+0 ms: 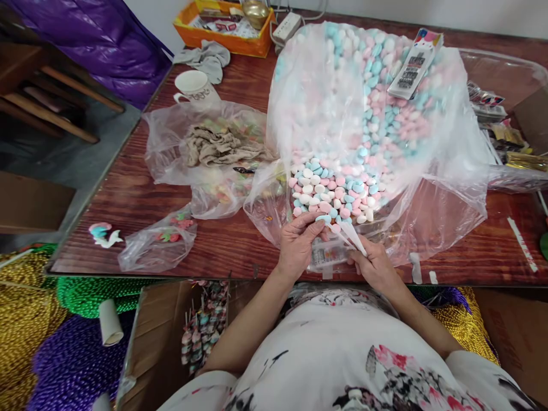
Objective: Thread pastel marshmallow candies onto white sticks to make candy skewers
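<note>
At the table's front edge, my left hand (301, 238) is closed in a pinch, thumb against fingers. A light-blue oval piece (324, 218) shows at its fingertips. My right hand (371, 260) is closed on a narrow white strip (353, 237) that points up and left towards the left hand. Just beyond both hands, loose pink, white and blue oval pieces (331, 187) spill from the mouth of a large clear plastic bag (308, 103) full of them. Under the hands lies a clear packet (327, 255) with a printed label, partly covered.
A printed card pack (414, 65) rests on the bag. Leftward are a crumpled beige cloth (222, 147), a white mug (194, 88) and a small bag (158, 242) with red and green pieces. An orange box (222, 43) stands behind; an open carton (160, 342) sits below the table.
</note>
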Action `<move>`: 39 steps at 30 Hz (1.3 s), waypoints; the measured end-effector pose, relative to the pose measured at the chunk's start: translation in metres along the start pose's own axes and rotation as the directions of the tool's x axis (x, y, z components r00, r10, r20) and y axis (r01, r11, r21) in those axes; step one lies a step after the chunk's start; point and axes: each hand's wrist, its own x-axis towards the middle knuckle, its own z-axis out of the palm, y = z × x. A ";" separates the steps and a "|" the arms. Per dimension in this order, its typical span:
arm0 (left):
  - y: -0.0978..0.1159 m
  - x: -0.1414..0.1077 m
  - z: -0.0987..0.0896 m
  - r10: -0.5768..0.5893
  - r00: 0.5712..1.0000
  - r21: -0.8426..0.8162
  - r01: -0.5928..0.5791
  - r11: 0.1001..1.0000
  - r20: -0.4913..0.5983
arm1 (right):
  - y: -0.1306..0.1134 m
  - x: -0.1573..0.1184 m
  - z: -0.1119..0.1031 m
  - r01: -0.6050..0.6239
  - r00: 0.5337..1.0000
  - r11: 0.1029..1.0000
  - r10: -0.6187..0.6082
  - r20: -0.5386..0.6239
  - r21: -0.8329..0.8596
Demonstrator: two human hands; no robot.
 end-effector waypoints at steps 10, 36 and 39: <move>-0.013 0.005 -0.004 0.187 0.981 0.121 -0.193 0.974 0.057 | 0.005 -0.009 0.003 0.076 0.996 0.995 -0.079 -0.049 -0.058; -0.007 -0.001 -0.012 0.673 0.685 0.396 -0.720 0.570 0.278 | 0.016 -0.024 0.039 0.160 0.952 0.932 -0.059 -0.300 0.326; -0.013 -0.005 -0.012 0.667 0.696 0.383 -0.711 0.589 0.266 | 0.015 -0.026 0.045 0.162 0.950 0.909 -0.039 -0.309 0.384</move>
